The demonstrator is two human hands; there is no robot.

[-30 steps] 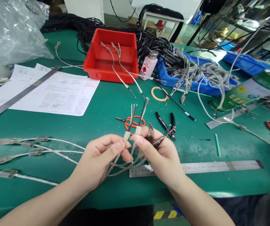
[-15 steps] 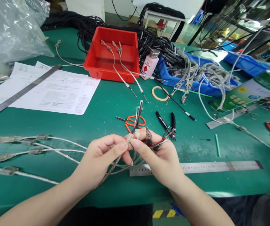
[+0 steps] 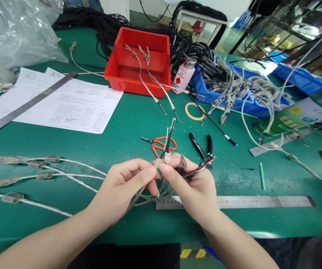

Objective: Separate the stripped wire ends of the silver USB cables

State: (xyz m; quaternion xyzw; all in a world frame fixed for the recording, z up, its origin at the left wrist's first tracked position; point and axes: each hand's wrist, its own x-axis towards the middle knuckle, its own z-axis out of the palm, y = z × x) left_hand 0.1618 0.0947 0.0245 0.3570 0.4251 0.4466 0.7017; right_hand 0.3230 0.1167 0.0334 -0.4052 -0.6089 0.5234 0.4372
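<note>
- Cable ends (image 3: 162, 162) are pinched between both hands just above the green table (image 3: 127, 127); their stripped wires (image 3: 169, 132) stand up and away from the person, leaning slightly to the right.
- Left hand (image 3: 121, 188) is closed on one clear cable, thumb and forefinger pressing it just below its end.
- Right hand (image 3: 196, 188) is closed too: thumb and forefinger hold the neighbouring cable end, and the other fingers keep a further bundle of red, green and black wires (image 3: 201, 167) that points to the right.
- Long axis of the held cables runs from the fingertips down and toward the left, where the clear cable lengths (image 3: 51, 175) lie flat on the table, well apart from the grip.
- Both hands touch each other at the fingertips, so neither is clearly nearer to the cable ends.
- Orange scissors (image 3: 161, 144) and black pliers (image 3: 202, 144) lie just behind the hands; a steel ruler (image 3: 261, 201) lies beside the right hand.
</note>
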